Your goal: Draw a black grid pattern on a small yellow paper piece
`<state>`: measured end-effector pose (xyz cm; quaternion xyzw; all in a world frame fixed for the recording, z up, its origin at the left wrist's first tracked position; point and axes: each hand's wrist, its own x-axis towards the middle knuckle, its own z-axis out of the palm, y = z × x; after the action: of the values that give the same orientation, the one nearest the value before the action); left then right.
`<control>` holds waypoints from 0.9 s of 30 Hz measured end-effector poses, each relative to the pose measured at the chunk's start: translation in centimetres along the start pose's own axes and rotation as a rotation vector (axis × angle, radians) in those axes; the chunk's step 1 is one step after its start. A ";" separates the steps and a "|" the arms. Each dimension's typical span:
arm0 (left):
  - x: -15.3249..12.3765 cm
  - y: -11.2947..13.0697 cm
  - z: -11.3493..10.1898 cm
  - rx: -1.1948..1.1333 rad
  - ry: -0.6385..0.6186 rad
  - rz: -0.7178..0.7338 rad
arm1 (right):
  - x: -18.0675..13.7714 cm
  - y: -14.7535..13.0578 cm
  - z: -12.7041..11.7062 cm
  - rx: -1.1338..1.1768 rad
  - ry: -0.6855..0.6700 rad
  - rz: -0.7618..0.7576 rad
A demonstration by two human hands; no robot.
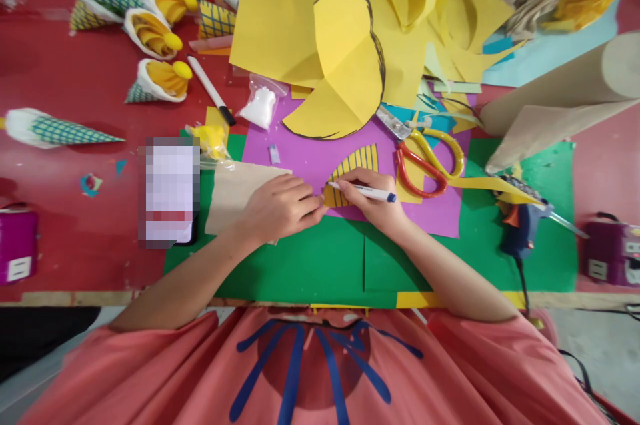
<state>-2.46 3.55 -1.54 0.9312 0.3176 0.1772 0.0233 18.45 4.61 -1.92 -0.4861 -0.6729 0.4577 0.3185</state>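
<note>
A: State the position of the striped paper piece.

B: It lies on the purple sheet, between the two hands. The right hand covers its lower right part; the left hand is at its lower left corner.

A: Condition of the right hand?

B: Fingers closed in a writing grip around a white marker with a blue end. The tip points left, at the striped piece's left edge; whether it touches the paper cannot be told.

A: And the left?

B: Palm down, fingers bent and close together, partly over the brown paper. Whether it pinches the corner or merely rests beside it, I cannot tell.

A: Immediate surroundings?

B: Scissors with red and yellow handles lie beyond the right hand. Above the striped piece is a larger yellow cutout, edged in black.

A: Further out?

B: A phone, its screen blurred, lies left of the brown paper. A glue gun is at far right, on the green sheet.
</note>
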 end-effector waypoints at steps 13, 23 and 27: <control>-0.2 -0.1 0.0 -0.015 -0.021 -0.011 | -0.1 0.0 -0.3 0.047 -0.037 0.005; -0.1 -0.1 0.0 -0.028 -0.007 -0.005 | 0.1 0.0 -0.1 0.009 -0.068 -0.040; -0.1 -0.1 0.0 -0.036 -0.004 -0.007 | 0.0 0.0 -0.2 0.009 -0.091 -0.036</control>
<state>-2.59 3.60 -1.59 0.9298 0.3177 0.1812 0.0413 18.64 4.64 -1.87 -0.4513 -0.6931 0.4766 0.2980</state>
